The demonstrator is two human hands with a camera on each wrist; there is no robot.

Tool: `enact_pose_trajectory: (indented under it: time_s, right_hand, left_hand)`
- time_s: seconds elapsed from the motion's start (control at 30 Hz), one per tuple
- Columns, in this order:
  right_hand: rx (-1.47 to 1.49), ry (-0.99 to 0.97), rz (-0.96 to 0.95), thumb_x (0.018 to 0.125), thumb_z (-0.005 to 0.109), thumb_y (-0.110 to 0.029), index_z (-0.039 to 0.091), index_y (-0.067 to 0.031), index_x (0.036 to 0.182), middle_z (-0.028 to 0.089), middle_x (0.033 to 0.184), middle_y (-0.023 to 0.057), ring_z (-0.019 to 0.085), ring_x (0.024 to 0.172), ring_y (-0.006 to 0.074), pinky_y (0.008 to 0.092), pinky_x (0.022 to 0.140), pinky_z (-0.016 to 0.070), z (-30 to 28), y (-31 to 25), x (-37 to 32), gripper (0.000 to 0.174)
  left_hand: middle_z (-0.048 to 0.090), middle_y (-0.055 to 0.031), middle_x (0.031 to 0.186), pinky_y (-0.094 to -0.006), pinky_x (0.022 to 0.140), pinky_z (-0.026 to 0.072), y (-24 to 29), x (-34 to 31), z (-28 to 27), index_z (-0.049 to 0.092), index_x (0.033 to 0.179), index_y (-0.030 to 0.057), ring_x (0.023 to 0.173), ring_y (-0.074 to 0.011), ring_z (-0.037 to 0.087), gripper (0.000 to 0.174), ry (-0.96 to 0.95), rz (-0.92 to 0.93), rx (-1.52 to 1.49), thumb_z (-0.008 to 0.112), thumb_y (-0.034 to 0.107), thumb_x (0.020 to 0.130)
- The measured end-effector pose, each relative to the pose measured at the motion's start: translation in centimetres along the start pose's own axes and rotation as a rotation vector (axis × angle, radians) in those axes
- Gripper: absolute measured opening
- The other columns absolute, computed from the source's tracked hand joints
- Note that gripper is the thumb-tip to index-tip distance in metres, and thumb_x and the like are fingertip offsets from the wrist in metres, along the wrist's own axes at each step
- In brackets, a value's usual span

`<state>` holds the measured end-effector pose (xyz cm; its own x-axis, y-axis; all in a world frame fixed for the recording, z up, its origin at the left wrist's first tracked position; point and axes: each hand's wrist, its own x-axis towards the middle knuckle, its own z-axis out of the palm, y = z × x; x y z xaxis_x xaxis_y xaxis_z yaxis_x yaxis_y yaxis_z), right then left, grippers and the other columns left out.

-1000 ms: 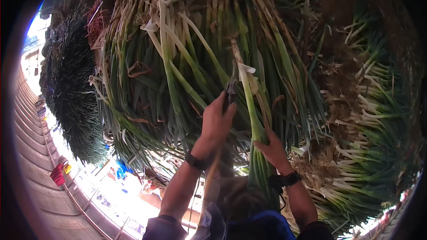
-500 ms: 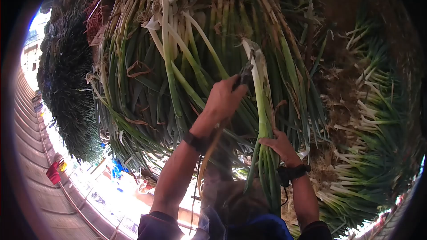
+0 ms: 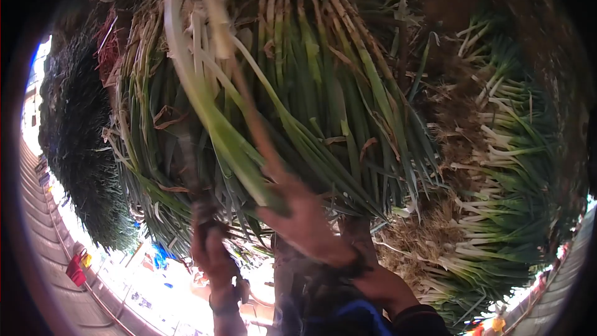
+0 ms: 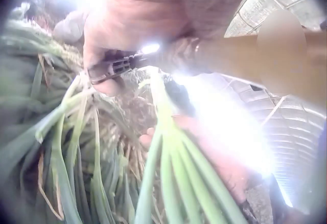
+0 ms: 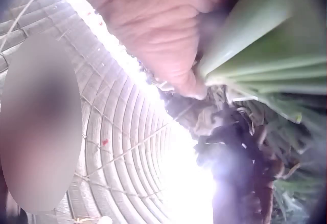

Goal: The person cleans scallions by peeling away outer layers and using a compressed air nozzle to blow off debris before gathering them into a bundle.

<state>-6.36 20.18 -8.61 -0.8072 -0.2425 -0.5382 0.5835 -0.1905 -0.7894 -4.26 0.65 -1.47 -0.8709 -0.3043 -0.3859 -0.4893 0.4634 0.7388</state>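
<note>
My right hand (image 3: pixel 311 227) grips a large green onion (image 3: pixel 233 143) by its green leaves. Its pale stem points up and left over the pile, blurred. To the left and lower, my left hand (image 3: pixel 214 255) holds a dark hose nozzle (image 4: pixel 110 69); a tan hose (image 4: pixel 230 55) trails from it in the left wrist view. There, the held green onion fans its leaves below the nozzle, apart from it. In the right wrist view, the right thumb lies against the base of the leaves (image 5: pixel 250 35).
A big heap of green onions (image 3: pixel 311 87) hangs before me, roots upward. Cleaned green onions (image 3: pixel 510 168) with white stems are stacked along the right. A dark leafy stack (image 3: pixel 74 130) stands at the left, and a red bag (image 3: pixel 76 267) hangs beyond it.
The right hand has swung the green onion from right of centre to the left. My left hand with the nozzle has dropped down and left, away from the stem.
</note>
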Motion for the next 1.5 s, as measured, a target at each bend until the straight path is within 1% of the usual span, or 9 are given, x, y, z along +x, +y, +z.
enact_pose_trajectory:
  time_s: [0.1, 0.27, 0.47, 0.63, 0.97, 1.17, 1.27, 1.33, 1.5]
  right_hand:
    - [-0.245, -0.068, -0.108, 0.084, 0.082, -0.023, 0.042, 0.0013, 0.150, 0.042, 0.155, 0.0265, 0.052, 0.136, 0.0352, 0.0435, 0.113, 0.0396, 3.3, 1.1, 3.3, 0.081]
    - [-0.246, -0.144, -0.414, 0.086, 0.081, -0.030, 0.055, -0.0085, 0.144, 0.046, 0.153, 0.0226, 0.048, 0.140, 0.0358, 0.0422, 0.118, 0.0368, -4.2, 2.1, 6.3, 0.067]
    - [-0.439, 0.574, -0.038, 0.099, 0.064, -0.029, 0.060, 0.0010, 0.136, 0.069, 0.129, 0.0190, 0.069, 0.114, 0.0257, 0.0356, 0.097, 0.0540, -26.3, 8.1, 9.1, 0.048]
    - [-0.787, 0.537, 0.026, 0.087, 0.074, -0.041, 0.054, -0.0005, 0.144, 0.062, 0.139, 0.0230, 0.064, 0.124, 0.0361, 0.0428, 0.106, 0.0477, -32.7, 12.3, 13.3, 0.072]
    - [-1.115, 0.381, -0.096, 0.074, 0.077, -0.023, 0.056, 0.0015, 0.128, 0.061, 0.114, 0.0222, 0.066, 0.095, 0.0422, 0.0473, 0.081, 0.0574, -23.8, 7.5, 11.9, 0.063]
    - [-0.768, 0.113, -0.023, 0.076, 0.078, -0.024, 0.047, -0.0014, 0.145, 0.061, 0.133, 0.0213, 0.063, 0.117, 0.0373, 0.0421, 0.100, 0.0512, -14.4, 3.3, 3.8, 0.079]
    - [-0.637, 0.016, 0.281, 0.079, 0.080, -0.023, 0.040, -0.0020, 0.152, 0.057, 0.141, 0.0233, 0.060, 0.126, 0.0351, 0.0399, 0.107, 0.0475, -12.2, 4.3, 1.7, 0.086]
    - [-0.193, 0.014, 0.267, 0.082, 0.080, -0.020, 0.036, -0.0028, 0.156, 0.056, 0.143, 0.0243, 0.058, 0.129, 0.0345, 0.0394, 0.110, 0.0451, -12.0, 7.9, 1.0, 0.088]
    - [-0.437, 0.117, 0.162, 0.082, 0.076, -0.008, 0.040, -0.0020, 0.152, 0.059, 0.139, 0.0253, 0.059, 0.128, 0.0376, 0.0404, 0.105, 0.0486, -9.6, 8.1, -1.3, 0.079]
  left_hand:
    - [0.067, -0.0100, 0.121, -0.0286, 0.077, 0.0513, 1.6, 0.1, 0.9, 0.049, 0.146, -0.0052, 0.090, -0.0145, 0.060, 0.052, 0.350, 0.008, -0.136, 0.048, 0.010, 0.096]
    - [0.063, -0.0134, 0.128, -0.0312, 0.090, 0.0479, -0.9, -0.2, 3.5, 0.041, 0.154, -0.0042, 0.099, -0.0144, 0.058, 0.062, 0.155, 0.090, 0.067, 0.047, 0.006, 0.093]
    - [0.068, -0.0130, 0.118, -0.0316, 0.087, 0.0504, -0.7, -1.1, 8.9, 0.043, 0.153, -0.0049, 0.093, -0.0165, 0.061, 0.062, -0.078, 0.006, 0.116, 0.050, 0.006, 0.092]
    - [0.061, -0.0201, 0.137, -0.0332, 0.105, 0.0450, -3.7, -2.1, 11.2, 0.036, 0.153, -0.0106, 0.120, -0.0221, 0.060, 0.069, -0.267, 0.008, 0.178, 0.056, 0.004, 0.088]
    - [0.066, -0.0268, 0.113, -0.0415, 0.086, 0.0559, -2.8, -2.7, 11.8, 0.046, 0.142, -0.0138, 0.096, -0.0369, 0.069, 0.065, -0.345, 0.225, 0.246, 0.066, 0.006, 0.084]
    - [0.066, -0.0248, 0.109, -0.0415, 0.081, 0.0559, -2.1, -2.6, 8.7, 0.047, 0.142, -0.0115, 0.090, -0.0340, 0.069, 0.063, -0.308, 0.207, 0.234, 0.066, 0.005, 0.084]
    - [0.067, -0.0242, 0.107, -0.0399, 0.077, 0.0569, -2.0, -3.9, 6.8, 0.048, 0.143, -0.0095, 0.088, -0.0334, 0.070, 0.064, -0.305, 0.155, 0.237, 0.068, 0.004, 0.083]
    - [0.068, -0.0228, 0.118, -0.0340, 0.088, 0.0554, -1.5, -5.4, 6.1, 0.045, 0.147, -0.0093, 0.100, -0.0245, 0.070, 0.064, -0.426, 0.020, 0.288, 0.065, 0.003, 0.088]
    - [0.068, -0.0206, 0.107, -0.0393, 0.081, 0.0558, -5.3, -9.6, 6.5, 0.047, 0.146, -0.0080, 0.094, -0.0301, 0.070, 0.065, -0.434, 0.105, 0.242, 0.070, 0.009, 0.087]
